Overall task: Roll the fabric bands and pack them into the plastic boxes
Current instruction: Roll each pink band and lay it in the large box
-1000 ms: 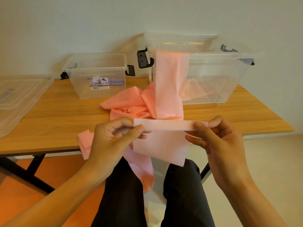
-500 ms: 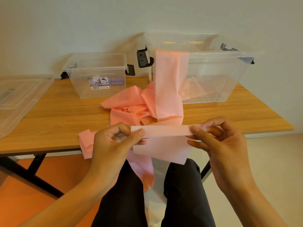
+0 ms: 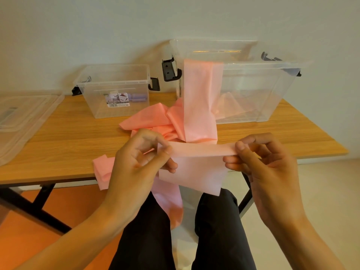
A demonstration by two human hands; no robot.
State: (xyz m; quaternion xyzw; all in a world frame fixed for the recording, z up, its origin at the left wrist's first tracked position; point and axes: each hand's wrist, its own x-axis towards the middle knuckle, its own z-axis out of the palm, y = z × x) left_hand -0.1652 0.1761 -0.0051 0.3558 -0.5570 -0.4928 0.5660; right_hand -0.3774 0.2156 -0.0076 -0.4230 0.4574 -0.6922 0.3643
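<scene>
A long pink fabric band hangs out of the large clear plastic box, runs down over a crumpled pink pile on the wooden table, and ends between my hands. Its end is folded into a narrow strip. My left hand pinches the strip's left end with thumb and fingers. My right hand pinches its right end. A flap of the band hangs below the strip over my lap. A small clear box with a label stands at the back left.
Clear plastic lids lie stacked at the table's left edge. Another stretch of pink fabric droops over the table's front edge. Black table legs cross below. My dark trousers fill the bottom of the view.
Both hands have turned the folded strip over a little further, and my left fingers have shifted their pinch. The flap below has grown slightly shorter.
</scene>
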